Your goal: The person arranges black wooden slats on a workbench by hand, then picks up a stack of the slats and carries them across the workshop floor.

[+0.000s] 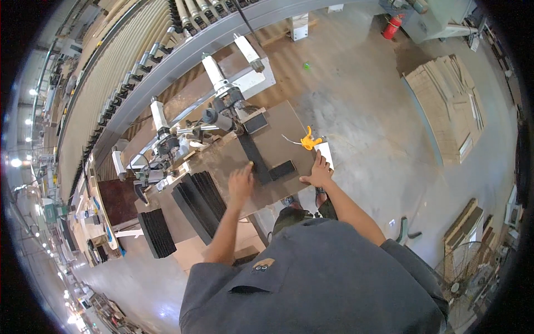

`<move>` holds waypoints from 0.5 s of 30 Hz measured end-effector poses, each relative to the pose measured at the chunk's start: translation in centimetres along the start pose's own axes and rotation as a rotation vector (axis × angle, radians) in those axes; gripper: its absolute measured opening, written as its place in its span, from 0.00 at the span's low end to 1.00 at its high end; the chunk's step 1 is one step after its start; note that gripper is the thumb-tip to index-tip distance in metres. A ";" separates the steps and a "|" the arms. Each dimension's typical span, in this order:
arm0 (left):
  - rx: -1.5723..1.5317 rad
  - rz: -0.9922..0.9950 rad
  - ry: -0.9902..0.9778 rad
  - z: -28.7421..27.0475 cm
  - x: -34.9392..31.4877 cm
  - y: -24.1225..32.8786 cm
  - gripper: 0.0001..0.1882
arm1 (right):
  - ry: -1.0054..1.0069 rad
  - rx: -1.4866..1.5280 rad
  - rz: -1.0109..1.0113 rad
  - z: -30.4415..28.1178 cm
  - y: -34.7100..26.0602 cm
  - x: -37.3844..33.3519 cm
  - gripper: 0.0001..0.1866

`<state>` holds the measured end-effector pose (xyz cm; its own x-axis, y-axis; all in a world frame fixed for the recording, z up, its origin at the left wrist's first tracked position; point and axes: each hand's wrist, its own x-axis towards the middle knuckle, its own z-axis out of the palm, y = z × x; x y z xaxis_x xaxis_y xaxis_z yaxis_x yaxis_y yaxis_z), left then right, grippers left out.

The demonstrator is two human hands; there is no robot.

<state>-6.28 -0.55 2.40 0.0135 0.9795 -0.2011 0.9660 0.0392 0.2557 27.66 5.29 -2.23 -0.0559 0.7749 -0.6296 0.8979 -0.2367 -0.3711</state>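
A long black strip (pixel 255 157) lies on the brown work board (pixel 222 157), and a short black piece (pixel 282 170) sits at an angle to its near end. My left hand (pixel 241 182) rests by the strip's left side, fingers forward, a fingertip at its edge; nothing shows in its grasp. Over at the board's right edge, my right hand (pixel 319 172) has its fingers stretched and thumb apart, near the short piece. Just beyond it is a yellow air blow gun (pixel 310 139) with a thin metal nozzle. A small dark panel (pixel 256 123) lies under the machine head.
Stacked black strips (pixel 200 203) and a shorter stack (pixel 156 234) stand left of my left arm. White machine arms (pixel 217 75) reach over the board's far side. Flattened cardboard (pixel 448 106) lies at right, a fire extinguisher (pixel 392 26) beyond it, and a fan (pixel 461 278) at lower right.
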 end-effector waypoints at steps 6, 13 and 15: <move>0.378 0.492 -0.025 -5.0 7.5 -1.8 0.34 | -0.007 -0.018 -0.009 -0.4 -0.1 -0.7 0.83; 0.367 0.681 -0.049 -3.2 9.8 -1.0 0.22 | 0.075 0.038 -0.046 0.3 0.8 -1.0 0.81; 0.396 0.712 -0.028 -2.8 9.8 -0.6 0.18 | 0.086 0.054 -0.054 0.3 0.7 -1.0 0.81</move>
<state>-7.47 9.56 2.92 0.6598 0.7381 -0.1410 0.7434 -0.6686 -0.0211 28.21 4.14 -2.07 -0.0641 0.8344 -0.5474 0.8696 -0.2224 -0.4409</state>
